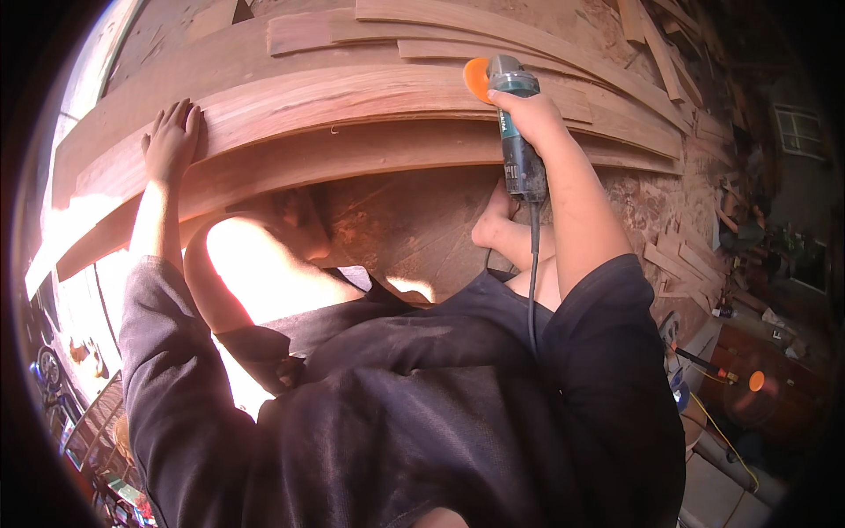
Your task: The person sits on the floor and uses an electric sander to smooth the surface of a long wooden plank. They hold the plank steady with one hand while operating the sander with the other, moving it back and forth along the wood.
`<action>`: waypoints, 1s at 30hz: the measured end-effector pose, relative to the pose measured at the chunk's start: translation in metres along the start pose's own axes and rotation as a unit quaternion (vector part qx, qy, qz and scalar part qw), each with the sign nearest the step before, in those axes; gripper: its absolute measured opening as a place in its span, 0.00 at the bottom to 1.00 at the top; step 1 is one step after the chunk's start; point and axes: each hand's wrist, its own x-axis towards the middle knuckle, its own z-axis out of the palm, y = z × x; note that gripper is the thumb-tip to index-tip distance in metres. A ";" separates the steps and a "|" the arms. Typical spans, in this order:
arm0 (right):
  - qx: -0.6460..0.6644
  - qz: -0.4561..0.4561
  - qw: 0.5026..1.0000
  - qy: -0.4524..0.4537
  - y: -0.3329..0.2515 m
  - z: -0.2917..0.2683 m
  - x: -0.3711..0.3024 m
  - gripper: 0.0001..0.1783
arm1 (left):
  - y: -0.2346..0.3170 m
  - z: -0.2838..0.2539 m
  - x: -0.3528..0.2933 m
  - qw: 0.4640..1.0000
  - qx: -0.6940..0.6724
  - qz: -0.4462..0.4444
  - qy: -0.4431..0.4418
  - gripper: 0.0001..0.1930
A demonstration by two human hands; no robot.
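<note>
My right hand (532, 118) is wrapped round the body of a teal and black angle grinder (523, 167). Its orange disc (476, 80) sits over the long wooden plank (352, 91) in front of me; whether the disc touches the wood I cannot tell. A dark cord (533, 264) runs from the grinder's lower end down towards my body. Fingers stretched out, my left hand (172, 141) lies flat on the left part of the plank. Under and nearer than this plank shows the side of another board (378, 150).
More long boards (458, 19) lie stacked beyond the plank. Wood offcuts (682, 268) are scattered on the floor at the right. My bare foot (497, 214) is close to the boards. A yellow cord (729, 440) trails at the lower right, and a bicycle (51, 374) stands far left.
</note>
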 end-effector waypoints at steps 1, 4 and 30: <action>-0.006 -0.020 1.000 -0.021 -0.020 0.011 -0.010 0.38 | 0.000 -0.003 -0.001 1.000 0.003 0.000 -0.001 0.31; -0.034 -0.092 0.992 -0.073 -0.074 0.052 -0.030 0.39 | 0.001 -0.006 0.000 1.000 0.002 -0.001 0.000 0.31; -0.023 -0.082 0.995 -0.051 -0.046 0.027 -0.017 0.40 | -0.004 -0.006 0.001 1.000 -0.001 0.009 0.005 0.30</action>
